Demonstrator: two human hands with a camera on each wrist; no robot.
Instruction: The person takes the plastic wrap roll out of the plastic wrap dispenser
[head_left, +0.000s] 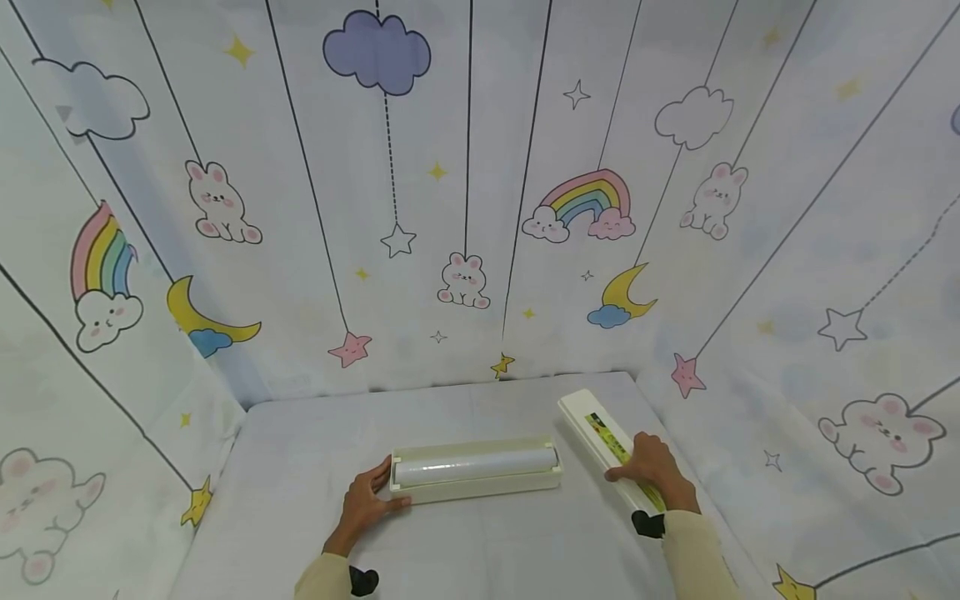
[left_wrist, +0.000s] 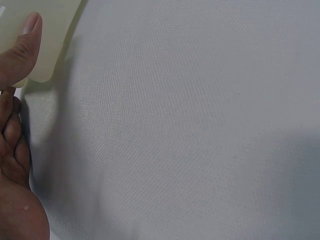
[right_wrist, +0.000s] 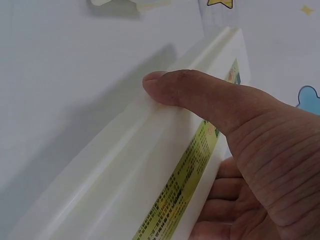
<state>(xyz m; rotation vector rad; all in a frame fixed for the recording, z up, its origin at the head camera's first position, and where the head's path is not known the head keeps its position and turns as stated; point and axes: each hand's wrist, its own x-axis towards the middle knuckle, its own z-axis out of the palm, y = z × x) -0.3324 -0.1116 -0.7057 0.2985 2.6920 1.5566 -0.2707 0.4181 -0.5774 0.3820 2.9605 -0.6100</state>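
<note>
A long cream-white box (head_left: 487, 490) lies on the table with its top uncovered, and a shiny roll of plastic film (head_left: 476, 467) sits inside it. My left hand (head_left: 365, 502) grips the box's left end; in the left wrist view its thumb (left_wrist: 32, 42) presses on the box's side. To the right, my right hand (head_left: 654, 467) holds the long white lid (head_left: 576, 403), thumb on one side and fingers on the other. The lid slants beside the box, apart from it. A green-yellow label (right_wrist: 187, 177) with small print runs along the lid.
A pale cloth covers the table (head_left: 517, 550). Behind it and at both sides hang white curtains (head_left: 300, 250) printed with rabbits, stars, clouds and rainbows. The table's back edge meets the rear curtain.
</note>
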